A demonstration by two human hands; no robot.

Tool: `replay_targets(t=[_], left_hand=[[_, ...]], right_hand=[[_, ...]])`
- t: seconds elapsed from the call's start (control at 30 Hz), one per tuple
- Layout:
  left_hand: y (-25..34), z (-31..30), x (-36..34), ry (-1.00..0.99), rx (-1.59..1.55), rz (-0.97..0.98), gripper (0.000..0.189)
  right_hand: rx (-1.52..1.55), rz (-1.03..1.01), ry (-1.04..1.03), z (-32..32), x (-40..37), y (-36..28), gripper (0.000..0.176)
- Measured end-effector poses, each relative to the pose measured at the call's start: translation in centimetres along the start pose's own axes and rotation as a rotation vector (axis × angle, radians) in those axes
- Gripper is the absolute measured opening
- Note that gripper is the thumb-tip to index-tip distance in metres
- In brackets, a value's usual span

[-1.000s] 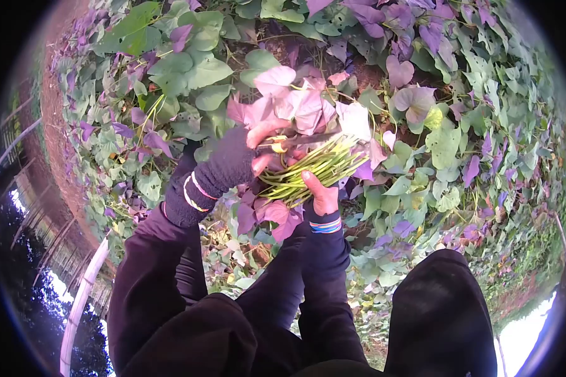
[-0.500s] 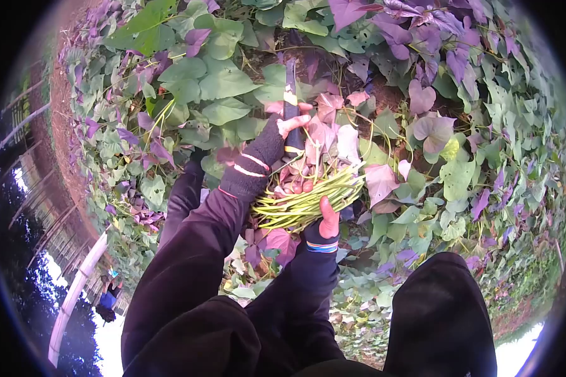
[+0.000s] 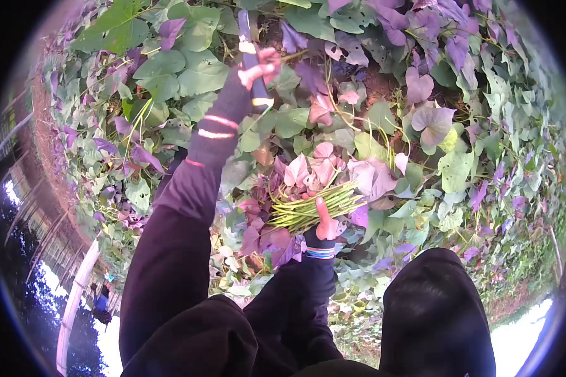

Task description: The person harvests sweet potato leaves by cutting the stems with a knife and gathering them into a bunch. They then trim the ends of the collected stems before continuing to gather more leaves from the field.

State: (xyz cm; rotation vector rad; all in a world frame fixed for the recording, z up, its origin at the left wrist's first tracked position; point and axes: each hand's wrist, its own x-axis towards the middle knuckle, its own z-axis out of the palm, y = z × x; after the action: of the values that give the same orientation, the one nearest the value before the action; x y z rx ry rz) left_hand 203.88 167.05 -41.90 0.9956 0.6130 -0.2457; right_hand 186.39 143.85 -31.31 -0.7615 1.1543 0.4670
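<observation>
My left hand (image 3: 259,68), in a dark sleeve with pale bands, is stretched out to the upper left over the leaves. Its fingers are closed round a knife (image 3: 255,80) with a dark handle and cream bands at both ends; the narrow part beyond points away from me. Near the middle, my right hand (image 3: 327,225) grips a bundle of leafy vine stems (image 3: 302,210) with its thumb across the green stalks. The other fingers are hidden below the bundle. Purple-pink leaves (image 3: 317,168) stick out from the far side of the stalks.
Dense green and purple heart-shaped vine leaves (image 3: 456,169) cover the ground all around. My dark-clothed knee (image 3: 437,308) rises at lower right. A pale pole (image 3: 75,301) and a fence-like row of sticks stand at far left, with another person (image 3: 102,301) beyond.
My left hand has moved up and left with the knife, away from the bundle. The right hand still holds the stems, which have shifted slightly.
</observation>
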Motion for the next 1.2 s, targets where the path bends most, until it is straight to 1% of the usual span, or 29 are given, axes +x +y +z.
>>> replay_targets(t=[0.07,0.1,0.13,0.2,0.23,0.27,0.33,0.37,0.4,0.43,0.47,0.5,0.53,0.57,0.6,0.63,0.7,0.73,0.8,0.83,0.87,0.93,0.97,1.0,1.07,1.1,1.13,1.2], left_hand=[[3.4,3.0,-8.1,-0.126,0.255,-0.189,0.042],[3.6,3.4,-11.6,-0.244,0.404,-0.208,0.038],[3.8,3.8,-14.5,-0.364,0.554,-0.225,0.035],[6.1,5.4,-19.1,-0.697,0.982,0.010,0.032],[5.5,5.6,-21.3,-0.791,0.901,0.039,0.029],[5.4,6.1,-23.1,-0.881,0.819,0.068,0.027],[5.9,8.3,-26.7,-0.849,0.758,-0.047,0.026],[6.1,8.3,-27.7,-0.917,0.690,-0.282,0.026],[6.5,8.4,-28.1,-0.917,0.687,-0.287,0.026],[6.8,8.3,-28.0,-0.973,0.693,-0.270,0.028],[6.9,8.1,-27.6,-1.031,0.698,-0.252,0.031],[6.3,7.1,-26.9,-0.969,0.871,-0.008,0.034],[5.9,6.4,-24.9,-0.905,0.975,0.221,0.034],[5.5,5.2,-23.7,-0.702,1.381,0.185,0.032],[2.4,3.3,-21.7,-0.589,1.622,0.296,0.031],[0.7,2.8,-19.8,-0.557,1.652,0.276,0.030],[-0.2,6.7,-17.5,-0.577,1.726,0.082,0.025],[-2.5,7.4,-16.4,-0.587,1.720,0.082,0.025],[-8.2,7.2,-14.7,-0.949,1.755,0.127,0.017],[-8.0,7.1,-14.0,-0.956,1.835,0.031,0.017],[-7.5,6.7,-13.5,-0.963,1.915,-0.066,0.017],[-6.0,3.1,-13.3,-0.471,1.915,-0.120,0.021],[-4.6,1.0,-13.2,-0.501,1.973,-0.229,0.024],[-3.3,-0.3,-12.9,-0.525,2.030,-0.339,0.027],[-1.4,-0.5,-16.0,-0.461,1.470,-0.206,0.033],[0.7,1.8,-18.1,-0.425,1.186,-0.374,0.033],[2.4,4.8,-20.2,-0.380,0.888,-0.515,0.035],[3.8,6.5,-23.2,-0.385,0.671,-0.526,0.040]], right_hand=[[0.096,0.059,0.009,2.4,-0.6,-0.8,0.037],[0.045,0.040,-0.010,3.4,-1.1,-1.0,0.043],[-0.027,-0.012,-0.059,3.0,-0.8,-0.3,0.046],[-0.042,0.004,-0.197,4.2,-2.5,-0.6,0.049],[-0.117,0.144,-0.249,2.3,-2.3,0.2,0.052],[-0.111,0.381,-0.267,6.9,-6.6,-4.1,0.044],[-0.276,0.267,-0.433,5.3,-9.1,-3.7,0.042],[-0.714,-0.551,-0.760,4.8,-9.6,-2.8,0.040],[-0.879,-0.705,-0.825,3.7,-10.3,-3.4,0.036],[-0.389,-0.144,-0.650,2.5,-11.1,-3.3,0.034],[0.108,0.388,-0.424,0.4,-11.8,-2.5,0.033],[-0.633,-0.013,-0.230,-3.0,-11.9,0.3,0.035],[-0.629,-0.095,-0.159,-4.1,-13.0,0.8,0.037],[-0.532,-0.025,-0.090,-4.5,-13.9,0.6,0.038],[-0.432,0.041,-0.023,-4.7,-14.7,0.4,0.039],[-0.317,0.126,0.042,-5.0,-15.1,0.3,0.040],[-0.335,0.056,0.039,-4.3,-16.1,0.2,0.038],[-0.344,0.029,0.030,-4.4,-16.4,0.5,0.036],[-0.452,-0.051,0.023,-4.5,-17.1,1.0,0.032],[-0.449,0.000,0.058,-4.4,-17.6,0.7,0.035],[-0.458,0.005,0.069,-4.8,-18.2,0.4,0.035],[-0.439,-0.025,0.041,-5.3,-19.5,-0.2,0.036],[-0.368,-0.047,0.056,-4.4,-20.6,-0.8,0.037],[-0.405,-0.063,0.007,-5.0,-21.2,-0.9,0.034],[-0.457,-0.095,-0.073,-4.1,-21.6,-1.0,0.035],[-0.535,-0.073,-0.116,-4.0,-21.1,-0.4,0.038],[-0.533,-0.077,-0.152,-2.9,-20.6,-0.1,0.038],[-0.648,-0.157,-0.330,-0.3,-19.7,0.6,0.037]])
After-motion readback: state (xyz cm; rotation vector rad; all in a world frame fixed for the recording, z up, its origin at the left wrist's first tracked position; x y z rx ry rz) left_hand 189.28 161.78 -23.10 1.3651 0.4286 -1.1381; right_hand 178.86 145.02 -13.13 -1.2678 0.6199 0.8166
